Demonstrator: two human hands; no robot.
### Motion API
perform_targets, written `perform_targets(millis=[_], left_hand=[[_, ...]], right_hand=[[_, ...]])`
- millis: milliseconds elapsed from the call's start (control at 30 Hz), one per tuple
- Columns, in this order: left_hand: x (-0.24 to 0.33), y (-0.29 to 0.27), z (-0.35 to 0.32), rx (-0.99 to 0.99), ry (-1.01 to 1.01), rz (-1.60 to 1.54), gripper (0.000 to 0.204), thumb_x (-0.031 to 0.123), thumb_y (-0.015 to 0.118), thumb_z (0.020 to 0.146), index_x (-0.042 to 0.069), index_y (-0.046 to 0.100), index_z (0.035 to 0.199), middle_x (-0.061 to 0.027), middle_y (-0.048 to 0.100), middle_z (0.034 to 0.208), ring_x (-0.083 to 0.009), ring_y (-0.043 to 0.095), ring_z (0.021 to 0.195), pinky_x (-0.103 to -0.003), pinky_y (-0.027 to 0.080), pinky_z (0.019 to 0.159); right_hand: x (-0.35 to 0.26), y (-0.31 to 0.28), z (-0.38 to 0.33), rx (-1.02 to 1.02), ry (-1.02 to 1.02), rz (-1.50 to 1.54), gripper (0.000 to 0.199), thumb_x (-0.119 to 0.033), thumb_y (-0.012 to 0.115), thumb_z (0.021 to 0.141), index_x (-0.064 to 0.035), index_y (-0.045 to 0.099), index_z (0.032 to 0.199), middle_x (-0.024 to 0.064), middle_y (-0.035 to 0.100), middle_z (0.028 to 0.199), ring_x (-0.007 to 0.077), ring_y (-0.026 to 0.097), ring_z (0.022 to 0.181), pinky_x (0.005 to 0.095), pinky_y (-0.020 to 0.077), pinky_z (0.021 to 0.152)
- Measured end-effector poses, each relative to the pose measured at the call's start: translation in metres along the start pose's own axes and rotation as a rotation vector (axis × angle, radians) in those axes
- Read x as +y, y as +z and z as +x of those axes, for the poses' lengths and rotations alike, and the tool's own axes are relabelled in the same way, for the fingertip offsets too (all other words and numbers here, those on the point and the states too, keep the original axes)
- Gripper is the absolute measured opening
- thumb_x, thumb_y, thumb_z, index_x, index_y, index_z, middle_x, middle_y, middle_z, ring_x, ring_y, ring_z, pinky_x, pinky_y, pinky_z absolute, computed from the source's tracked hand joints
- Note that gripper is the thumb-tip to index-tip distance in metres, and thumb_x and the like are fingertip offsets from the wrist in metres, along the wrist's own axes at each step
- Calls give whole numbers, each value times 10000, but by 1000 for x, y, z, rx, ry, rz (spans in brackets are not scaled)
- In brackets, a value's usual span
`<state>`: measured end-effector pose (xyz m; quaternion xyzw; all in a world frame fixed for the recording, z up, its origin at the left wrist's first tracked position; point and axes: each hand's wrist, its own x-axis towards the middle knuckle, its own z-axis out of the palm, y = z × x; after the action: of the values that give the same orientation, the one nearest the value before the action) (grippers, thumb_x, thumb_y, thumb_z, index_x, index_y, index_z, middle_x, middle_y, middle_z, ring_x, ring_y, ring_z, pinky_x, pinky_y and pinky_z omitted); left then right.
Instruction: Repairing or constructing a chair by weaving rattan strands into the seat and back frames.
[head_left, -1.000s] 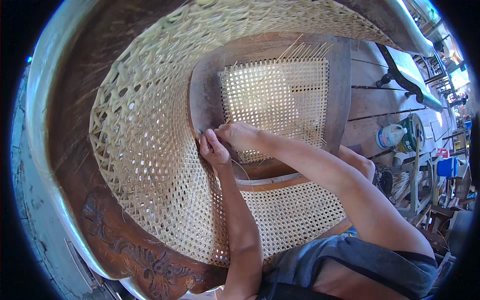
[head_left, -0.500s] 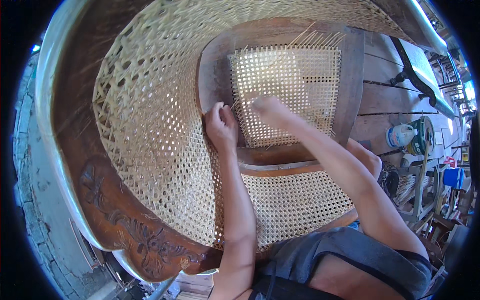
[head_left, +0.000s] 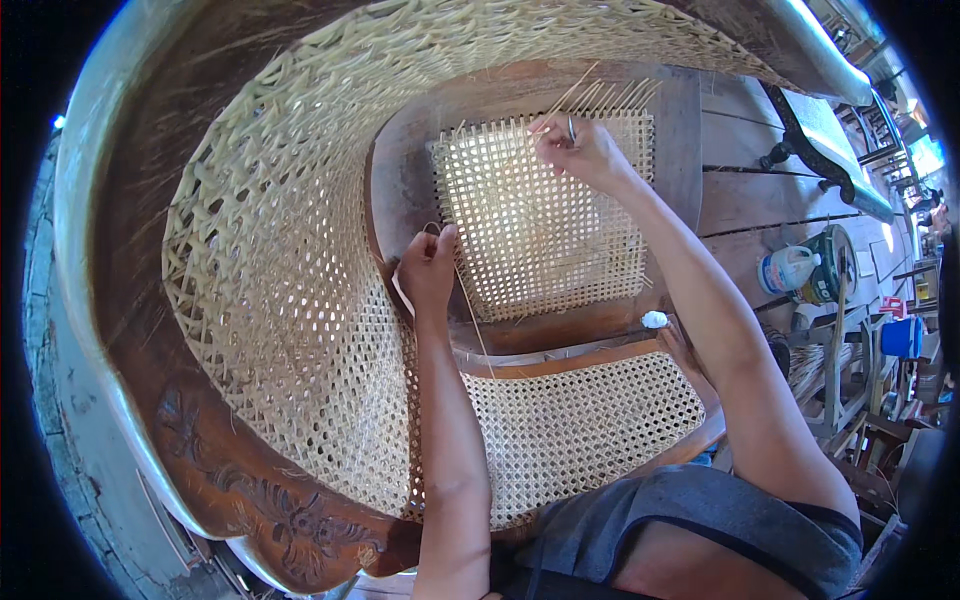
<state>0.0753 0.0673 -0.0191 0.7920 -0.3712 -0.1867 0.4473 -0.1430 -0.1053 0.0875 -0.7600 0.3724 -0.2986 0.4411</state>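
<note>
Pinch thin, tan cane strand (head_left: 470, 306) near its end; likely light, springy, splittable. Clamped between fingers of left hand (head_left: 428, 268); can't tell for right hand (head_left: 588, 155).

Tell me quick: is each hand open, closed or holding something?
Left hand: fingers curled beside a thin cane strand; grip cannot be told.
Right hand: partly curled over the woven panel; its hold cannot be told.

Inner cane panel (head_left: 540, 220) sits within the wooden frame (head_left: 402, 180); outer cane panel (head_left: 270, 250) flanks the frame's left and far sides; front cane panel (head_left: 570, 430) lies before the frame; left hand (head_left: 427, 268) is at the inner panel's left edge; right hand (head_left: 582, 152) is over its far part; jug (head_left: 789, 268) stands right, beside the bucket (head_left: 838, 258).
</note>
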Motion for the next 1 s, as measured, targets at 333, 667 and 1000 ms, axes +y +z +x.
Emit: perform_targets(millis=[333,667,1000], left_hand=[[-7,7,2,33,14,-144,465,376,745,824,25,540,597,-1,492,505,-78,415,501,-293,371,495],[-25,13,-3,66,58,-289,489,294,736,860,40,441,566,37,382,512,-57,315,521,-285,291,471],[-5,7,-11,50,-143,-137,409,319,751,845,44,556,613,20,512,536,-71,417,522,-271,375,515]], right_hand=[[-2,2,19,100,64,-106,223,-277,655,903,-61,688,944,41,628,680,85,558,547,285,468,508],[2,8,17,120,-70,-256,187,-251,651,922,-67,685,923,-3,611,713,62,553,627,256,456,565],[-6,10,20,234,-35,-254,238,-270,713,853,-35,682,843,47,619,678,87,539,632,288,470,605]])
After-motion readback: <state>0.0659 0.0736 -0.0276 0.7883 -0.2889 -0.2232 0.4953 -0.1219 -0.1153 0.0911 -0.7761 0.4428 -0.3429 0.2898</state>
